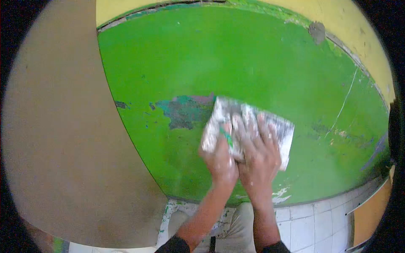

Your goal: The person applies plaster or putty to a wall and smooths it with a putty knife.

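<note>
Both my hands press a whitish, paint-smeared sanding sheet [274,128] flat against a green painted wall [253,63]. My left hand [220,158] grips the sheet's left part, thumb and fingers over it. My right hand [258,152] lies spread on top of the sheet, fingers apart and dusted white. Just left of the sheet is a patch of worn paint [183,110] where darker teal and grey layers show through.
A tan wall surface [59,139] fills the left side. A yellow band [346,21] runs above the green area, with a grey blob [317,31] on it. White floor tiles [312,223] lie below, speckled with paint. My knees show at the bottom.
</note>
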Action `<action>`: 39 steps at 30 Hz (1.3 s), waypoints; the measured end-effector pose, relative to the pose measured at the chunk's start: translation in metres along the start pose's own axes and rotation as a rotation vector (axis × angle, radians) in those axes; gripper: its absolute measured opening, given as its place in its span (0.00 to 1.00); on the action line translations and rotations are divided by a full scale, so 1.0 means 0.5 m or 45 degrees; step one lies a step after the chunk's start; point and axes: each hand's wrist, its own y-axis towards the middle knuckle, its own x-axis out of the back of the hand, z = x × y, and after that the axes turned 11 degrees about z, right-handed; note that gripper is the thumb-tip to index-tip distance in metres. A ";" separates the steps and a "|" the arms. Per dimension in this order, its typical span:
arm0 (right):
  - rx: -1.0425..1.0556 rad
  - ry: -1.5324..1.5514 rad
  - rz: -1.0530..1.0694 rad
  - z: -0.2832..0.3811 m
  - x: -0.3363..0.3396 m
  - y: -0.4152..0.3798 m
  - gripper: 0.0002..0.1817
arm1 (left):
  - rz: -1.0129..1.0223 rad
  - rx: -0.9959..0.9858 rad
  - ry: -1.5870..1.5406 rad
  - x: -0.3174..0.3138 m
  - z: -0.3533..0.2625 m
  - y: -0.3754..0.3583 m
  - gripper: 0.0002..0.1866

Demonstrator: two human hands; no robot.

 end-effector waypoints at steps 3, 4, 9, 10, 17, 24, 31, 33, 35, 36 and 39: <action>0.017 -0.006 -0.101 0.016 0.036 0.060 0.23 | 0.065 -0.054 -0.074 -0.035 -0.031 0.023 0.11; 0.026 0.013 -0.103 0.008 0.029 0.052 0.24 | 0.099 -0.089 -0.081 -0.041 -0.033 0.029 0.12; -0.046 0.020 0.022 -0.013 -0.024 -0.037 0.28 | -0.035 0.033 -0.050 0.009 0.020 -0.031 0.12; -0.019 -0.002 -0.005 -0.013 -0.014 -0.021 0.27 | 0.007 0.007 -0.084 0.004 0.016 -0.021 0.12; 0.049 0.001 -0.083 -0.009 0.017 0.020 0.25 | -0.006 -0.050 -0.162 -0.031 -0.006 -0.001 0.14; 0.085 -0.021 -0.026 -0.016 0.021 0.024 0.27 | 0.002 -0.027 -0.064 -0.040 -0.017 0.007 0.11; 0.008 0.018 -0.005 -0.001 -0.010 -0.034 0.28 | 0.041 -0.077 -0.023 -0.001 -0.010 -0.030 0.11; 0.005 0.001 0.018 -0.002 -0.022 -0.047 0.28 | -0.018 -0.052 -0.051 0.005 -0.002 -0.038 0.12; 0.066 -0.008 -0.023 0.002 -0.007 -0.018 0.28 | -0.001 -0.070 -0.107 -0.009 -0.016 -0.021 0.12; 0.087 0.002 -0.034 0.008 0.009 0.009 0.28 | 0.124 -0.090 -0.131 -0.012 -0.029 0.005 0.11; 0.092 0.027 -0.071 0.017 0.014 0.024 0.28 | -0.024 -0.085 -0.110 -0.036 -0.050 0.009 0.10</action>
